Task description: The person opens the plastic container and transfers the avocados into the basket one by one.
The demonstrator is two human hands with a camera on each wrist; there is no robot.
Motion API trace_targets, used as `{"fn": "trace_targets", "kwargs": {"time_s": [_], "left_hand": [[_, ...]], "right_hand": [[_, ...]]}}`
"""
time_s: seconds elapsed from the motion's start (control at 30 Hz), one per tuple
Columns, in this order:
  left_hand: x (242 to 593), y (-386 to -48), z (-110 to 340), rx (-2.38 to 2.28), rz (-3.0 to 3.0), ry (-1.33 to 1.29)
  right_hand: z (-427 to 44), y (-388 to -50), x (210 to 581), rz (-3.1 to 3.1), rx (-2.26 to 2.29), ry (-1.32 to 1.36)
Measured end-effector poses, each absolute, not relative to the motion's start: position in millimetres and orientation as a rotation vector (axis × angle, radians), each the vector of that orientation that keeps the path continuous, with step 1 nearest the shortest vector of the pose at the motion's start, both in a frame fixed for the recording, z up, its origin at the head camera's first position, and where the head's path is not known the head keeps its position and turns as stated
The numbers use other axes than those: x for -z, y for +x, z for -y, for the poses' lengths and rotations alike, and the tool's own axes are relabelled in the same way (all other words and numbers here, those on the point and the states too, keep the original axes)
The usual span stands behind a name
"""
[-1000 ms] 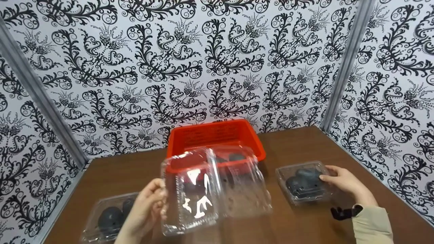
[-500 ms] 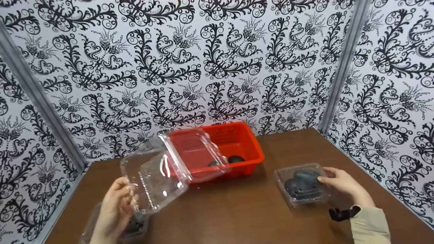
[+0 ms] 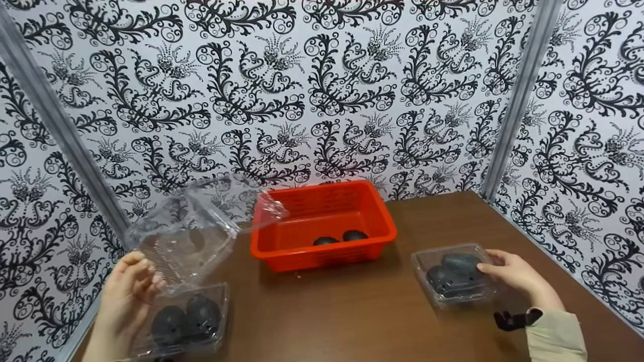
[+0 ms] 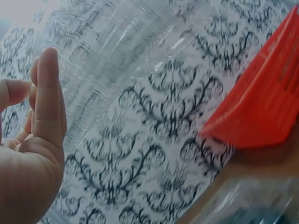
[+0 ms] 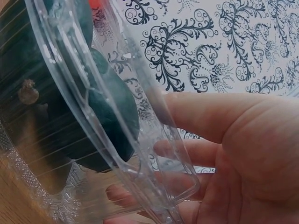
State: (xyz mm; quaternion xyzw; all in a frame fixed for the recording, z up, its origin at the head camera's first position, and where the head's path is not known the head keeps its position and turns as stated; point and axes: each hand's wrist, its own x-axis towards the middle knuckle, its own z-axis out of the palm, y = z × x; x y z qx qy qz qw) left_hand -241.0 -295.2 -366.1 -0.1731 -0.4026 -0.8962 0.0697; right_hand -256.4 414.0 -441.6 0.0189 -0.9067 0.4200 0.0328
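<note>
In the head view my left hand (image 3: 128,291) holds up a clear plastic clamshell box (image 3: 193,246) by one edge, its lid spread wide and nothing inside. The same box (image 4: 117,51) shows in the left wrist view, next to the straight fingers (image 4: 48,88). At the right, my right hand (image 3: 518,276) grips the side of a second clear box (image 3: 432,291) with dark green avocados (image 3: 458,269) in it. Up close, the right wrist view has an avocado (image 5: 112,102) behind the plastic, the thumb on one side and fingers (image 5: 187,151) on the other.
A red plastic basket (image 3: 322,259) stands at the back of the brown table (image 3: 332,311), with dark avocados (image 3: 355,235) at its bottom. Below my left hand sits another clear box (image 3: 224,301) with avocados (image 3: 203,311). Patterned walls (image 3: 322,90) enclose the back and sides.
My left hand has carried the spread clamshell box leftward, from in front of the basket to above the left box. The right hand has stayed on its box.
</note>
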Motion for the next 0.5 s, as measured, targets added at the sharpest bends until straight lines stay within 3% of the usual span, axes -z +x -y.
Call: {"fn": "trace_targets", "kwargs": {"time_s": [0.5], "left_hand": [[382,-260,362,2.702,1.069,-0.094]], "right_hand": [[-414,-256,442,2.78,-1.304,0.077]]}}
